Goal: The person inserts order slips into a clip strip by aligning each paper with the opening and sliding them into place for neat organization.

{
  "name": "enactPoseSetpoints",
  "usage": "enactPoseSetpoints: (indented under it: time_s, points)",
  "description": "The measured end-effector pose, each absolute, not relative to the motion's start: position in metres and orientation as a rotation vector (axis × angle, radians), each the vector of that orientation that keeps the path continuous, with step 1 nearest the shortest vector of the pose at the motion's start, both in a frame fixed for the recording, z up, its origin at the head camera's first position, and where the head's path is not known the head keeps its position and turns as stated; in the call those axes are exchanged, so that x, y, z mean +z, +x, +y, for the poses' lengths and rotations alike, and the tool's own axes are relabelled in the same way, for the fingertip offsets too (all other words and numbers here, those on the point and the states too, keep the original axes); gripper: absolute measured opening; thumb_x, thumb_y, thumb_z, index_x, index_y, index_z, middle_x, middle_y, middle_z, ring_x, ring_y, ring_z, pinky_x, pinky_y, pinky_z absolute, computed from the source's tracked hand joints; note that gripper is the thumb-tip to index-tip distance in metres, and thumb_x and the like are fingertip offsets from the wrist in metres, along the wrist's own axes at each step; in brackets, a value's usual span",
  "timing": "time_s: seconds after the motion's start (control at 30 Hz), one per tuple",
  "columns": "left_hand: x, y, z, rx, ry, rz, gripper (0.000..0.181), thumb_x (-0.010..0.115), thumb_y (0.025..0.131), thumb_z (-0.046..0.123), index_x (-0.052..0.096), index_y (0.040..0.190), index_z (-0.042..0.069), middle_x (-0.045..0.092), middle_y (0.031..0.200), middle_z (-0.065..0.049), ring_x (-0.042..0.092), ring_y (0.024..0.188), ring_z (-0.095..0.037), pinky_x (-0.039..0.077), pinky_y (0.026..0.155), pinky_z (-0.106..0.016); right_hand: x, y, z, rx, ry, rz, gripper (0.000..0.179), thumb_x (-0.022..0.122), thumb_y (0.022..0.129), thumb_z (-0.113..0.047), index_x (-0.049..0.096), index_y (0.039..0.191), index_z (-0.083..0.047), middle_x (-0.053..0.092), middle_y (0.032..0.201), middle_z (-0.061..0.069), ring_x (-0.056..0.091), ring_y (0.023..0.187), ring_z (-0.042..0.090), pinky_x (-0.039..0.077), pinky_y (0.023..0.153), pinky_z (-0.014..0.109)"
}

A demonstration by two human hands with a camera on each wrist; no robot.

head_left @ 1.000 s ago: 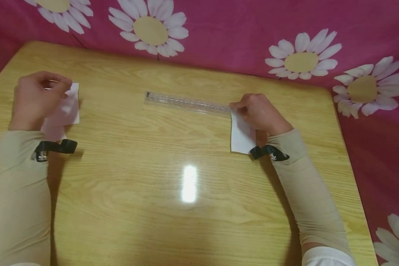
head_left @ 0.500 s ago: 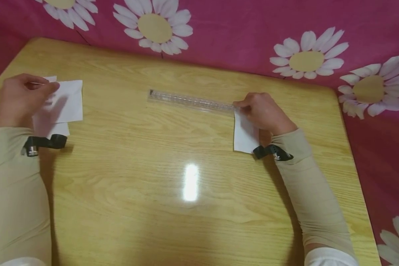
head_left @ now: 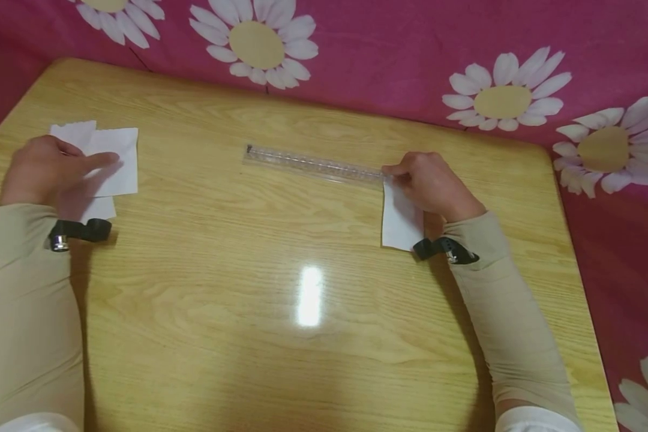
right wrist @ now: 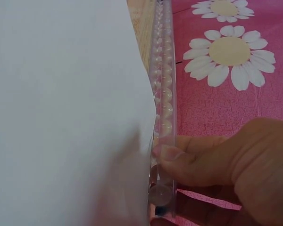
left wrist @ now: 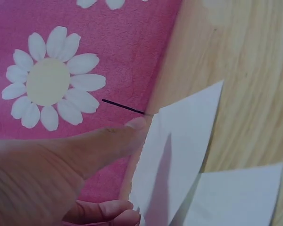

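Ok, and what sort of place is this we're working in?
Probably an indoor tabletop workspace, perhaps in a home, though I can't tell which room. What suggests it: a glossy wood-grain table, a pink daisy-print backdrop behind it, and a bright, lamp-like reflection on the tabletop.

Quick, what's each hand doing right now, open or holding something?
Left hand: open, at the white papers.
Right hand: closed, holding one end of the clear plastic strip.

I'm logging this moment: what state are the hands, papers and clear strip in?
Left hand: thumb extended, over the left papers.
Left papers: overlapping, a jagged edge showing.
Right hand: pinching the clear strip near one end.
Clear strip: straight, right end held.
Right paper: partly hidden by the hand.
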State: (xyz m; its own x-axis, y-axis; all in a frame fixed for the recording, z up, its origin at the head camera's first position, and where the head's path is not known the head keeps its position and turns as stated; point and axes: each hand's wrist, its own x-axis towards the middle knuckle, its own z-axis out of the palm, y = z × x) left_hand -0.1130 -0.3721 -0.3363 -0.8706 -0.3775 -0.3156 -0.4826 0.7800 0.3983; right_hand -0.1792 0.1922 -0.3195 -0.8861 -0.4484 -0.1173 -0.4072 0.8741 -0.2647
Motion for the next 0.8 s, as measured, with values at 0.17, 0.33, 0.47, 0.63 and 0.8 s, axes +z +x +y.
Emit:
enactPoseSetpoints:
  time_s: [0.17,0.33,0.47,0.63,0.8]
  points:
    - [-0.3342,-0.1102,-0.3662,0.675,-0.649,2.760,0.091,0.061,0.090,0.071,0.047,0.130,-0.010,0.049,0.127,-0.036,0.044,0.109,-0.046,0.038,0.074,-0.041,-0.3199,-0.1787,0.1926,-0.358,-0.677,2.876,0.031,0.058,0.101,-0.002,0.070,0.129,-0.010,0.072,0.096,0.021,0.051,0.076,0.025,0.039,0.064,0.033]
    - [-0.3340,-0.1105,-0.3637,0.682,-0.652,2.750,0.087,0.062,0.093,0.063,0.044,0.136,-0.011,0.044,0.136,-0.037,0.042,0.114,-0.049,0.039,0.080,-0.046,-0.3200,-0.1787,0.1926,-0.354,-0.673,2.875,0.032,0.057,0.101,-0.001,0.070,0.129,-0.011,0.072,0.097,0.020,0.051,0.076,0.025,0.039,0.064,0.032]
    - [-0.3345,-0.1121,-0.3635,0.706,-0.660,2.736,0.086,0.063,0.093,0.060,0.043,0.137,-0.011,0.044,0.134,-0.037,0.041,0.113,-0.049,0.040,0.081,-0.048,-0.3213,-0.1792,0.1931,-0.353,-0.671,2.877,0.034,0.056,0.101,0.000,0.069,0.130,-0.010,0.072,0.098,0.020,0.052,0.077,0.025,0.039,0.064,0.032]
    - [-0.3352,-0.1142,-0.3629,0.720,-0.646,2.760,0.076,0.068,0.092,0.056,0.048,0.124,-0.010,0.052,0.110,-0.030,0.043,0.104,-0.043,0.040,0.072,-0.042,-0.3219,-0.1794,0.1938,-0.351,-0.689,2.879,0.033,0.057,0.101,0.000,0.070,0.129,-0.010,0.072,0.097,0.020,0.052,0.077,0.025,0.039,0.064,0.032]
    - [-0.3363,-0.1170,-0.3629,0.706,-0.579,2.853,0.063,0.068,0.094,0.047,0.052,0.118,-0.009,0.053,0.097,-0.026,0.044,0.096,-0.040,0.038,0.068,-0.038,-0.3215,-0.1795,0.1938,-0.344,-0.694,2.877,0.033,0.057,0.101,0.000,0.069,0.130,-0.010,0.072,0.098,0.021,0.052,0.077,0.025,0.039,0.064,0.033]
